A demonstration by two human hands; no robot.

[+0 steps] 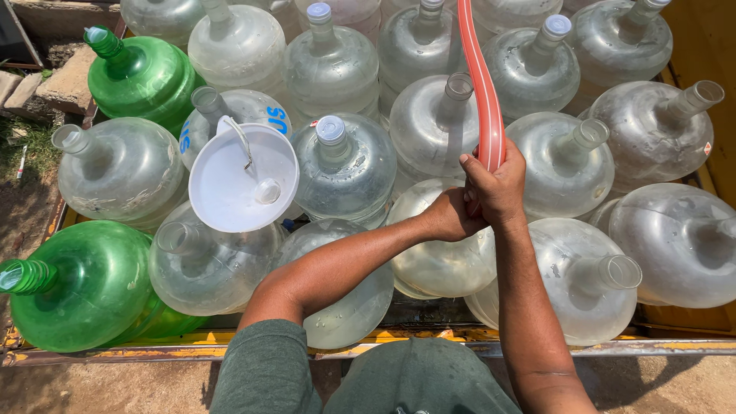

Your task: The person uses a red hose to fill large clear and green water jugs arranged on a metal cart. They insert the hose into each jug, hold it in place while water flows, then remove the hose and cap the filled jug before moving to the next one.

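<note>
My right hand (500, 184) grips a flat red-orange hose (481, 84) that runs up and away over the bottles. Just below and left of it, my left hand (448, 215) is tucked against the right hand at the hose's lower end; its fingers are mostly hidden. Both hands hover over a clear large water bottle (441, 253). A white funnel (241, 180) rests tilted in the mouth of a clear bottle to the left, away from both hands.
Many clear large water bottles (345, 165) lie packed on a yellow truck bed (230, 337), some capped, some open. Two green bottles (84, 284) (142, 73) sit on the left. Dirt ground and stone blocks (46, 84) lie beyond the left edge.
</note>
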